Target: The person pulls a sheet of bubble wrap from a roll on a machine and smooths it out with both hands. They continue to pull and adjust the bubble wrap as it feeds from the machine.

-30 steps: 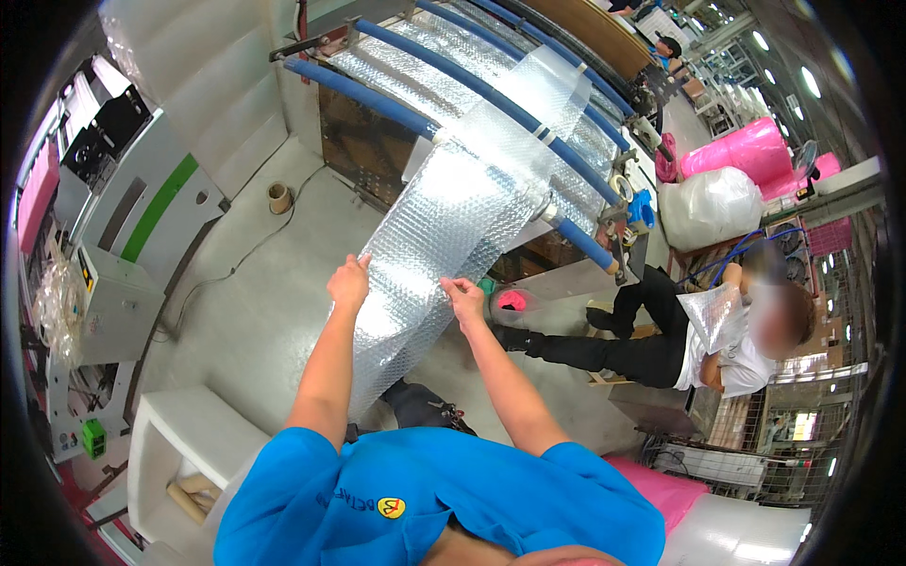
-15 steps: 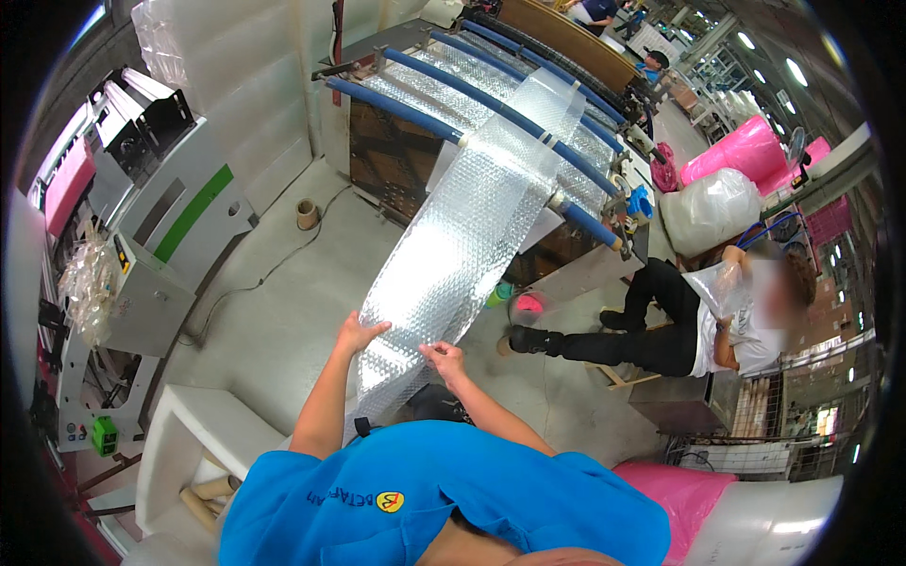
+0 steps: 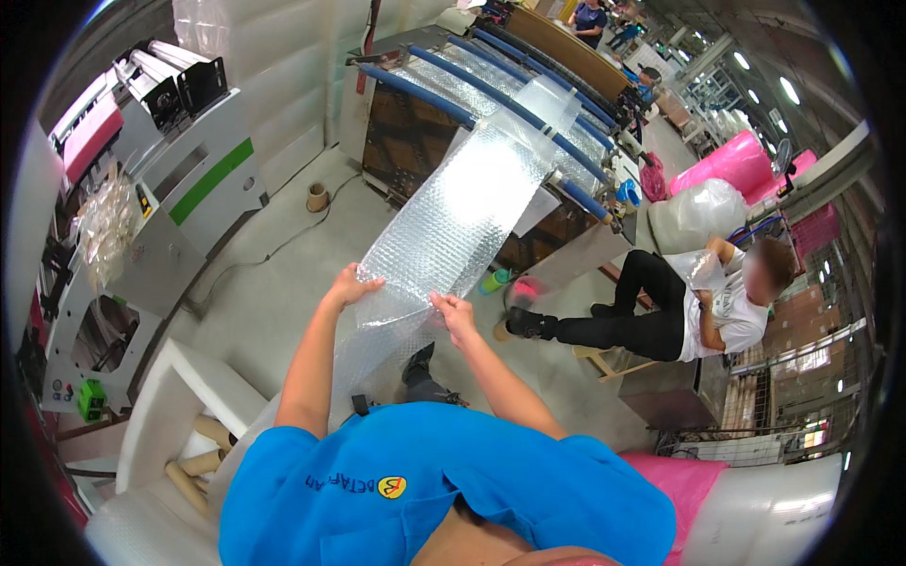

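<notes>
A long strip of clear bubble wrap (image 3: 429, 231) runs down toward me from the blue rollers (image 3: 514, 111) of a machine. My left hand (image 3: 353, 287) grips its left edge near the close end, thumb lying on top. At the right edge, my right hand (image 3: 457, 316) pinches the film between thumb and fingers. The strip stretches taut between the rollers and my hands. Below them, a looser part hangs toward my body, and its lower end is hard to make out.
A person (image 3: 703, 307) sits at the right, legs stretched toward the strip. On the floor are a cardboard core (image 3: 318, 197), a cable and a green bottle (image 3: 494, 281). A grey machine (image 3: 179, 189) stands left. Beside me, a white foam bin (image 3: 156, 401) holds cardboard tubes; pink rolls (image 3: 722, 174) lie right.
Both hands have moved slightly away from my body, still holding the strip's edges. The near part of the film now folds and hangs below them. The whole view has shifted a little.
</notes>
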### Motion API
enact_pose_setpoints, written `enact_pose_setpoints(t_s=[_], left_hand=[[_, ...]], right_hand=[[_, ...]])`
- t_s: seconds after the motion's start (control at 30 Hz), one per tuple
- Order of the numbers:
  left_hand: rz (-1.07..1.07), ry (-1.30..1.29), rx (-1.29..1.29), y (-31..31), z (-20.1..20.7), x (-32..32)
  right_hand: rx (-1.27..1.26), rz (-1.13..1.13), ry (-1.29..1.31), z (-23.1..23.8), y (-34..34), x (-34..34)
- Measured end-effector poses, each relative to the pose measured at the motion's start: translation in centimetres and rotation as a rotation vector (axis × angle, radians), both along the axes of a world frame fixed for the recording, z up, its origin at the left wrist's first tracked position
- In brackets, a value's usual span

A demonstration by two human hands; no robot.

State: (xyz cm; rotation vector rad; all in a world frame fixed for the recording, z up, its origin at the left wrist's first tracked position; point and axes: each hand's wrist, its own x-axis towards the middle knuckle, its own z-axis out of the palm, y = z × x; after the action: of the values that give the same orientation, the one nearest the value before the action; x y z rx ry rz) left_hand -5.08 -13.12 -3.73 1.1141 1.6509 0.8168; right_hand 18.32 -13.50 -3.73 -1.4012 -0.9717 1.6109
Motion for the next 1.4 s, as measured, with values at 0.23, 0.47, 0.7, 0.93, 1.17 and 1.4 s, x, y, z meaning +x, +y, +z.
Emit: enact_pose_setpoints(t_s=[0.23,0.47,0.7,0.93,1.17,1.4], left_hand=[[-0.095,0.299,0.067,1.3,-1.2,-1.5],[0.005,0.444,-0.018,-1.1,4.6,0.0],[0.012,0.449,-0.069,-0.8,1.6,0.8],[0.011,0.402,-0.135,-0.1,-1.5,1.2],[-0.009,0.25,-0.186,1.3,-10.0,1.6],[-0.038,0.397,-0.301,9.6,-8.5,5.3]], right_hand=[[-0.002,0.08,-0.124,2.7,-1.7,-1.2],[-0.063,-0.033,-0.096,3.3,-2.1,-1.8],[-0.12,0.01,-0.186,1.3,-1.9,-0.7],[-0.243,0.016,-0.236,-1.4,-1.3,-0.2],[-0.303,0.075,-0.271,-6.0,-0.6,0.9],[-0.232,0.016,-0.34,-7.2,8.0,3.4]])
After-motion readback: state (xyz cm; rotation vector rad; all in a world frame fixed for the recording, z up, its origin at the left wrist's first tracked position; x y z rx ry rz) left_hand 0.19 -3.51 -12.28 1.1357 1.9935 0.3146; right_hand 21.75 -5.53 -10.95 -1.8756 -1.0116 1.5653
